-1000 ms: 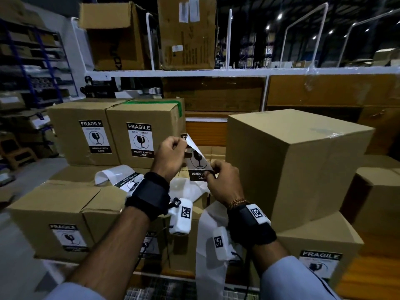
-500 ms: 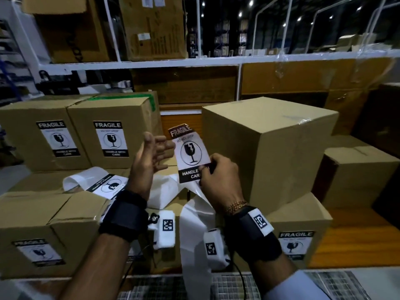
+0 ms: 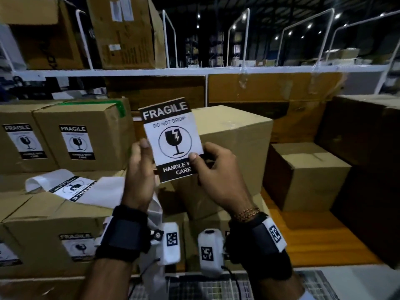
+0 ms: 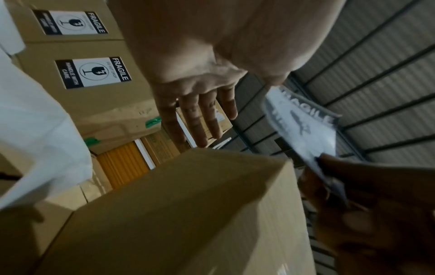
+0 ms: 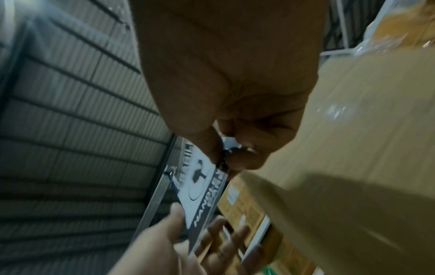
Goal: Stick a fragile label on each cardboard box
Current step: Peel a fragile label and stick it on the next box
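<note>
Far left in the head view, two cardboard boxes are standing side by side: the left labelled box (image 3: pixel 23 139) and the second labelled box (image 3: pixel 86 135), each carrying a fragile sticker on its front face. The second one is showing green tape on its top edge. Below them, a lower box (image 3: pixel 54 232) is sitting closer to the camera, also carrying a sticker on its front. A backing strip (image 3: pixel 71 188) of white liner paper, with one unpeeled sticker still on it, is lying across the top of this lower box.

The left hand (image 3: pixel 138 169) is raised beside the left edge of the fragile label (image 3: pixel 173 139). Its fingers (image 4: pixel 207 119) are extending straight and spread in the left wrist view; the thumb is lying at the label's left edge, and actual contact cannot be confirmed.

The label is standing upright in the air, printed side facing the camera, in front of the unlabelled box (image 3: pixel 233 148), not yet touching it.

The right hand (image 3: pixel 216 169) is pinching the label's lower right corner, thumb on the printed face and the curled fingers (image 5: pixel 254 148) behind it.

Further right, a smaller plain box (image 3: pixel 303 176) is sitting on a wooden surface. A white shelf rail (image 3: pixel 194 72) is running across the background above all of the boxes.
</note>
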Demonstrator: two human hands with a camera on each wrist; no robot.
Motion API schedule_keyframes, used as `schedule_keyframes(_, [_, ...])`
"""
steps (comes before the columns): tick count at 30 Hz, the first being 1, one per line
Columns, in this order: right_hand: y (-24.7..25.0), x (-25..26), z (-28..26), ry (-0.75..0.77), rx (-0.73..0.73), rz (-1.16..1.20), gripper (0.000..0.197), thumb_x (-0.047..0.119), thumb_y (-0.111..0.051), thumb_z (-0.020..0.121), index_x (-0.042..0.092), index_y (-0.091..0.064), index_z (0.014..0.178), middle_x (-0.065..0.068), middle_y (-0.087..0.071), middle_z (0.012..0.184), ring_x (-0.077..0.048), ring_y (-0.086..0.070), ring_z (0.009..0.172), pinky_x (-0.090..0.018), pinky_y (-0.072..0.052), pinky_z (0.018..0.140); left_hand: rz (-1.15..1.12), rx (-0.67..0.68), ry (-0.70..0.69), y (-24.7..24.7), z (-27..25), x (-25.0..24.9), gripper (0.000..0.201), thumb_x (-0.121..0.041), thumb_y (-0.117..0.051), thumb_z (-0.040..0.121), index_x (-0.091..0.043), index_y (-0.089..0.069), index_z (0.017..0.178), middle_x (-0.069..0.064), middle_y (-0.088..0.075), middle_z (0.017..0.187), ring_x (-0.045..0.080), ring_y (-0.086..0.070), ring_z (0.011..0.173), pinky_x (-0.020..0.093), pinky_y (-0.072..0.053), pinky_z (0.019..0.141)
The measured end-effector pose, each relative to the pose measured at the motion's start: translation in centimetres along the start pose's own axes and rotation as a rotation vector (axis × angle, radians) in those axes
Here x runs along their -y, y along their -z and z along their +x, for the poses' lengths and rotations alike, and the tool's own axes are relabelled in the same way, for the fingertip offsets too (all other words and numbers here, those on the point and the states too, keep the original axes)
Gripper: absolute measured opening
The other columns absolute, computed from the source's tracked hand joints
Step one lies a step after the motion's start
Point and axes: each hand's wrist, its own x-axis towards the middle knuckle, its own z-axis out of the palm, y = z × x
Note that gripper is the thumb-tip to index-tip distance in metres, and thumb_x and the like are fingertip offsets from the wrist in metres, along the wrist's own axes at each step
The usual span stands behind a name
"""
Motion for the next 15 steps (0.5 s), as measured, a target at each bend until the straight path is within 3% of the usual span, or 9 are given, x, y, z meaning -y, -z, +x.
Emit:
schedule_keyframes(2, [2.9,-1.0,-0.4,0.024,-0.042,0.073,0.012,0.029,-0.061,0.105,0.021,-0.07,0.107,0.008,-0.077,0.1,-0.008,-0.073,0.09,-0.029,-0.057,0.067,0.049,0.027,0.004,-2.6,-1.6,0.6,0.039,-0.052,-0.04,0.106,-0.025,-0.055,0.129,-0.01,-0.074,0.112,0.004,-0.072,0.101,0.021,-0.057,0.075])
schedule_keyframes(4, [5.9,-2.2,-0.8,0.019,-0.078,0.152,0.014,0.024,-0.061,0.105,0.017,-0.07,0.112,0.004,-0.077,0.104,-0.01,-0.073,0.097,-0.034,-0.062,0.078,0.113,0.029,0.007,-4.7,-2.8,1.6,0.048,-0.068,-0.044,0.1,-0.032,-0.056,0.13,-0.013,-0.072,0.119,0.009,-0.067,0.112,0.034,-0.057,0.09])
schedule_keyframes(6, [8.6,-4.2,-0.9,-0.002,-0.106,0.143,0.015,0.024,-0.063,0.104,0.016,-0.07,0.114,0.001,-0.075,0.108,-0.013,-0.071,0.102,-0.04,-0.061,0.087,0.166,0.018,0.017,-5.9,-3.8,2.4,0.051,-0.073,-0.044,0.095,-0.038,-0.053,0.131,-0.017,-0.067,0.124,0.01,-0.063,0.118,0.034,-0.053,0.095])
schedule_keyframes(8, [11.1,-7.1,-0.9,-0.052,-0.147,0.068,0.02,0.034,-0.066,0.101,0.025,-0.068,0.118,-0.001,-0.067,0.122,-0.016,-0.063,0.116,-0.046,-0.058,0.097,0.264,-0.015,0.043,-7.0,-4.7,3.0,0.055,-0.066,-0.051,0.094,-0.035,-0.045,0.14,-0.02,-0.06,0.13,0.009,-0.058,0.121,0.03,-0.048,0.097])
schedule_keyframes(11, [13.8,-11.5,-0.4,-0.112,-0.184,-0.122,0.029,0.044,-0.067,0.097,0.031,-0.068,0.122,-0.002,-0.049,0.142,-0.021,-0.042,0.138,-0.05,-0.045,0.113,0.331,-0.046,0.146,-7.6,-5.7,5.1,0.068,-0.065,-0.067,0.086,-0.035,-0.04,0.141,-0.013,-0.06,0.136,0.011,-0.058,0.123,0.038,-0.049,0.106])
schedule_keyframes(13, [14.9,-13.7,-0.4,-0.187,-0.161,-0.184,0.036,0.042,-0.068,0.097,0.023,-0.068,0.127,-0.002,-0.038,0.154,-0.021,-0.033,0.146,-0.047,-0.038,0.118,0.399,-0.086,0.236,-7.7,-6.3,6.8,0.081,-0.086,-0.066,0.068,-0.042,-0.04,0.131,-0.009,-0.063,0.133,0.018,-0.061,0.122,0.047,-0.051,0.106])
schedule_keyframes(15, [15.4,-15.1,-0.5,-0.256,-0.068,-0.188,0.039,0.036,-0.067,0.099,0.014,-0.067,0.131,-0.003,-0.033,0.161,-0.017,-0.031,0.147,-0.033,-0.034,0.113,0.474,-0.118,0.337,-7.8,-6.7,8.5,0.101,-0.099,-0.056,0.057,-0.04,-0.038,0.137,-0.005,-0.061,0.137,0.023,-0.06,0.124,0.049,-0.049,0.107])
